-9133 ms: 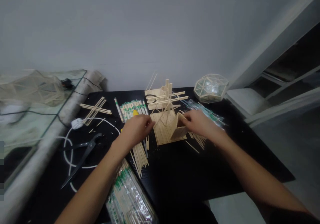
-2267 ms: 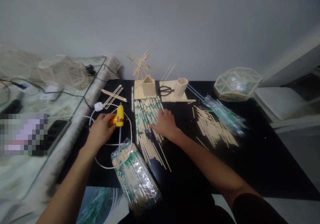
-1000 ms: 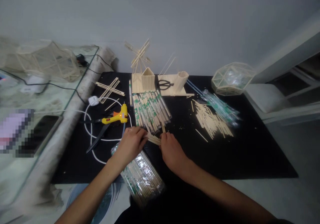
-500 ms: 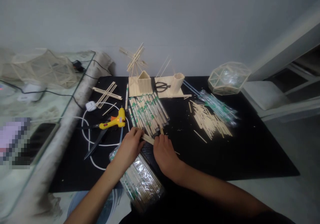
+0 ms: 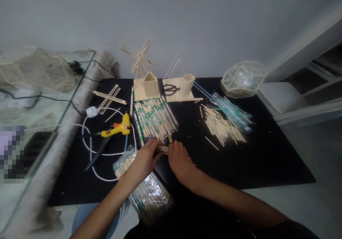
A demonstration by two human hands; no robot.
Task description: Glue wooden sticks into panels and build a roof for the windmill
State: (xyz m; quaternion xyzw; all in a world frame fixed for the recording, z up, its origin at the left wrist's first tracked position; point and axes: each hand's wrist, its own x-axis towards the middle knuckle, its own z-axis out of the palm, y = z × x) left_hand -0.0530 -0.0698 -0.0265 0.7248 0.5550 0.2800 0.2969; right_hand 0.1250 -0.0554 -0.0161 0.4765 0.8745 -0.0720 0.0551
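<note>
A small bundle of wooden sticks (image 5: pixel 164 149), which look like chopsticks, runs between my hands just above the black table. My left hand (image 5: pixel 148 156) is closed round its left end. My right hand (image 5: pixel 180 160) is wrapped over the other end, and a few stick tips show past it. Directly beyond lie several paper-wrapped chopsticks (image 5: pixel 152 118) with green print. Under my left forearm is a clear plastic pack of chopsticks (image 5: pixel 152 192). To the left a yellow glue gun (image 5: pixel 117 129) lies on its side, its glue stick pointing toward me.
Stick models stand at the back: a windmill with a triangular holder (image 5: pixel 151 86) and a base with a round holder (image 5: pixel 188 86) and black scissors (image 5: pixel 171 88). Loose sticks (image 5: pixel 223 128) lie right. Large pliers (image 5: pixel 98 155) and a white cable (image 5: pixel 104 178) lie left.
The windmill model went to the back of the table. The glue gun was in my left hand and was laid down. Both hands then came together on the bare sticks and have stayed there.
</note>
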